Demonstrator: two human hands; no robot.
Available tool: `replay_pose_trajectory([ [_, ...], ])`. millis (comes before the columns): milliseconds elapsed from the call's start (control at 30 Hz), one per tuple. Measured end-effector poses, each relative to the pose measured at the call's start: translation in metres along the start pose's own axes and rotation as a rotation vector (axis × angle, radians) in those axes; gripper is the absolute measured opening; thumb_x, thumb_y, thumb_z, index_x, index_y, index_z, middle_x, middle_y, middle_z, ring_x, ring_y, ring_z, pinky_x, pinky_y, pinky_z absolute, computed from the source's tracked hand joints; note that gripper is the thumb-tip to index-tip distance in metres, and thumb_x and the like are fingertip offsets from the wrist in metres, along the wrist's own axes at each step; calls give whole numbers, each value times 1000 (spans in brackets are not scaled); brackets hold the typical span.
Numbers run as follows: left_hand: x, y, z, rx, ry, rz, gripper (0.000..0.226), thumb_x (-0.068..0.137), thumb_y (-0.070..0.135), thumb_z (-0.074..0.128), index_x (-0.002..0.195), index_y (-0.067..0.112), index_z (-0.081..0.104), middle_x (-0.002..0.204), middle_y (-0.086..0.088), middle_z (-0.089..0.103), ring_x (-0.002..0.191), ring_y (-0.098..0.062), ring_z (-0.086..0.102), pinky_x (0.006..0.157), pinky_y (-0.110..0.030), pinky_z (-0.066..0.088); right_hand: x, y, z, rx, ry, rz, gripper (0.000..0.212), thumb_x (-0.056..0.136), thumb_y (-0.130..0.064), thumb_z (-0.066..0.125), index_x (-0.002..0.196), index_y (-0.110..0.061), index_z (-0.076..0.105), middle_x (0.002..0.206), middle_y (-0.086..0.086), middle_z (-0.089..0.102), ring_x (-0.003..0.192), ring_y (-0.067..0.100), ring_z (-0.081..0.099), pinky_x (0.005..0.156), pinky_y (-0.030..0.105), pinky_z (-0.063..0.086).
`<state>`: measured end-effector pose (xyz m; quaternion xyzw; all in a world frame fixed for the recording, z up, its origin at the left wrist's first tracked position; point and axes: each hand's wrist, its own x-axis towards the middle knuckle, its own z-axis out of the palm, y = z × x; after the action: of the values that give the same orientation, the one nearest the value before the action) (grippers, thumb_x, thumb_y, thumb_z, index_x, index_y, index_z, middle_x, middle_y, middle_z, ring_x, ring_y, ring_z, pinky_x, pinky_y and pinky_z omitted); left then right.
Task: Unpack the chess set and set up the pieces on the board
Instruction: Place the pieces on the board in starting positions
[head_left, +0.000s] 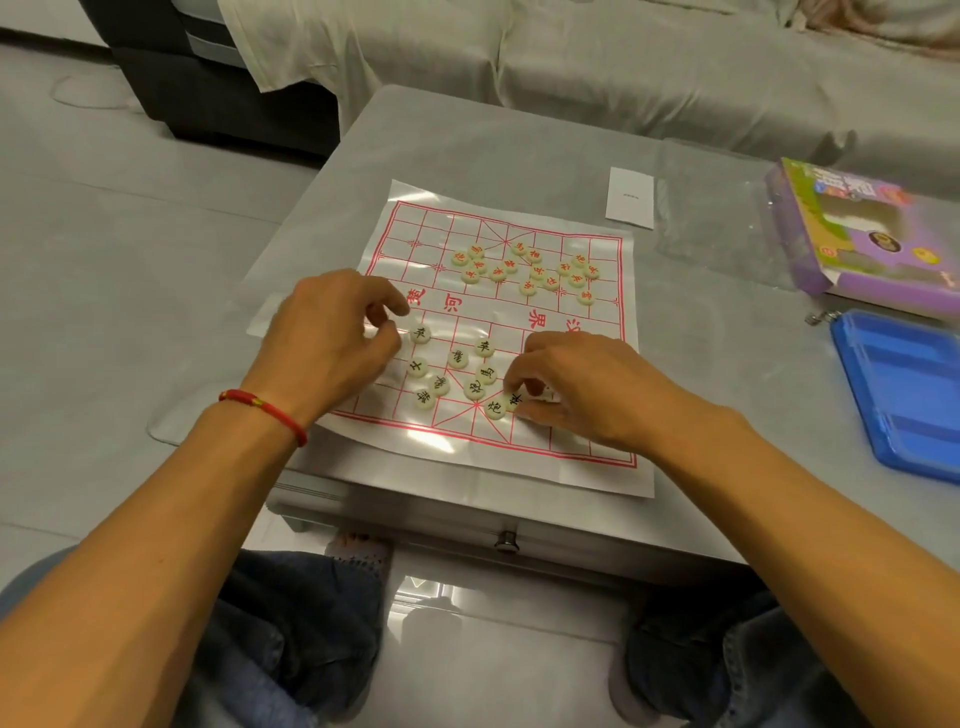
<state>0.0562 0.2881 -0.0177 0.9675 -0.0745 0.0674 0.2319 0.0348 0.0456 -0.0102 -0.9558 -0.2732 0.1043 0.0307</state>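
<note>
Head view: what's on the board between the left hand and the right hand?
Head view: loose black-lettered cream round pieces scattered on the red-lined paper board between left hand and right hand, off their starting points.

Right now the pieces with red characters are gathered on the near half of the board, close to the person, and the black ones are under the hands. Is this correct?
Not quite. The head view shows the red-character pieces gathered on the far half of the board, beyond the river lettering. The rest holds: the black-character pieces lie on the near half by the left hand and right hand.
</note>
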Motion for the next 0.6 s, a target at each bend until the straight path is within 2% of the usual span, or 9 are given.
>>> replay_pose_trajectory([
  [133, 1, -19, -11, 14, 91, -166, 23, 90, 29, 62, 111, 22, 69, 102, -4, 70, 80, -18, 58, 84, -43, 53, 10, 0, -7, 27, 60, 63, 31, 91, -45, 65, 116, -27, 67, 101, -10, 62, 87, 10, 57, 77, 24, 53],
  [200, 3, -29, -14, 42, 45, -267, 26, 90, 31, 62, 114, 22, 67, 104, -5, 70, 81, -21, 58, 83, -44, 53, 23, -7, -13, 89, 158, 103, 30, 90, -48, 65, 111, -27, 68, 97, -9, 62, 84, 9, 56, 77, 28, 54],
  [267, 5, -37, -13, 74, -75, -336, 27, 89, 29, 65, 115, 25, 64, 107, -5, 69, 84, -24, 61, 81, -43, 53, 44, -23, -17, 126, 259, 102, 31, 89, -50, 64, 107, -26, 69, 97, -8, 62, 83, 9, 55, 77, 30, 54],
  [367, 7, -41, -11, 62, -200, -365, 31, 86, 21, 69, 116, 26, 62, 111, -6, 67, 89, -28, 63, 81, -42, 53, 84, -56, -16, 64, 344, 58, 33, 92, -53, 59, 106, -24, 67, 103, -4, 63, 86, 12, 56, 76, 29, 50],
  [467, 9, -46, -11, 30, -183, -373, 36, 84, 17, 71, 118, 25, 61, 113, -7, 66, 94, -28, 62, 85, -42, 52, 119, -81, -9, -51, 390, 36, 37, 93, -54, 57, 106, -21, 67, 106, 0, 65, 87, 18, 61, 73, 30, 48],
  [600, 8, -53, -8, 19, -182, -336, 43, 82, 19, 74, 121, 28, 59, 117, -5, 64, 100, -28, 61, 86, -41, 52, 145, -89, 1, -136, 355, 36, 39, 95, -53, 54, 108, -18, 67, 107, 3, 67, 85, 20, 62, 72, 29, 44],
])
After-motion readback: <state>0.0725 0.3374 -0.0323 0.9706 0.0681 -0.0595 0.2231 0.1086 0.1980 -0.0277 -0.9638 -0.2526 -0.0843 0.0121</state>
